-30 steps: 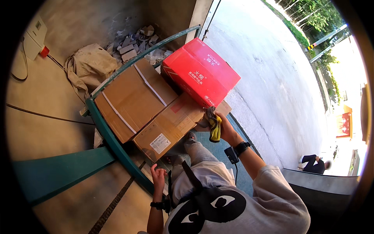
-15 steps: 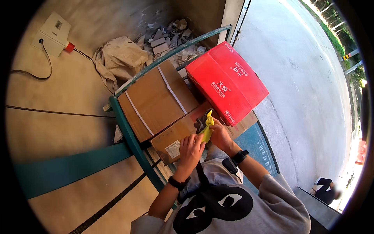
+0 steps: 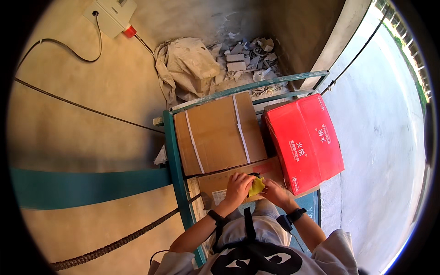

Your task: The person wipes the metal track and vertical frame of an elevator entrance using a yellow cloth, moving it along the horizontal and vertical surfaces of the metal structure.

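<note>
Left hand: the left hand [image 3: 238, 187] is curled over a small yellow object [image 3: 256, 186], fingers wrapped on its near side; it is grasping it.
Right hand: the right hand [image 3: 275, 192] pinches the same yellow object from the other side, so both hands hold it together. What kind of tool or item it is cannot be told; a dark part shows at its top.
Where it is: the yellow object sits just above the low brown carton [image 3: 238, 183], at the near edge of the cart [image 3: 170, 151].
Cargo: a large taped brown box [image 3: 219, 134] fills the left of the cart bed; a red box [image 3: 305, 142] lies at the right edge, overhanging the low carton.
Progress, as judged: all three boxes look sealed and loaded; nothing is opened. The hands are only readying the yellow object.
Surroundings: a pale sack [image 3: 188, 68] and rubble [image 3: 250, 55] lie beyond the cart's far rail.
</note>
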### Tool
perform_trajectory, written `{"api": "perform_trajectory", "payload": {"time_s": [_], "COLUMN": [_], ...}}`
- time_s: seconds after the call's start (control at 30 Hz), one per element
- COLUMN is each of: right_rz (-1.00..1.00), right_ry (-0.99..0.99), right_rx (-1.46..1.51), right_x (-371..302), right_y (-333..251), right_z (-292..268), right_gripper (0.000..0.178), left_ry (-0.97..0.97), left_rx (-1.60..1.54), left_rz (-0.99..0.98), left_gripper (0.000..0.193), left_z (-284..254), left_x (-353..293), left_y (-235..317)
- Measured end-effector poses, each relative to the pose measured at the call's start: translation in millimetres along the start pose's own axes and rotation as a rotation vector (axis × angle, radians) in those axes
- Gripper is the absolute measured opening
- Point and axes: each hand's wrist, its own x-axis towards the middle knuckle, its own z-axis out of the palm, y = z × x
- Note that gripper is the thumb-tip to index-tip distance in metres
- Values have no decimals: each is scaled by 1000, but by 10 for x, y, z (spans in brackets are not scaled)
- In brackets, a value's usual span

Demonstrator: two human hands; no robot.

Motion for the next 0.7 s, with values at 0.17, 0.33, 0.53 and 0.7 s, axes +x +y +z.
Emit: {"api": "perform_trajectory", "payload": {"time_s": [0.17,0.33,0.53,0.7], "right_rz": [-261,-576,-801,-870], "right_ry": [249,499,604,723], "right_rx": [-347,-496,-768,-818], "right_x": [397,686,1331,1989], "right_y": [-169,-1079,-2407,-3359], "right_z": [149,210,142,-160], "right_gripper": [31,30,33,38], "left_ry": [6,194,311,400], "left_rx": [-170,104,651,575], "left_rz": [236,5,-515,-615], "left_gripper": [30,42,63,58], "left_z": [-215,-758,-1174,-1021], "left_x": [360,715,591,691], "left_y": [-450,-2278,-4083,-4304]}}
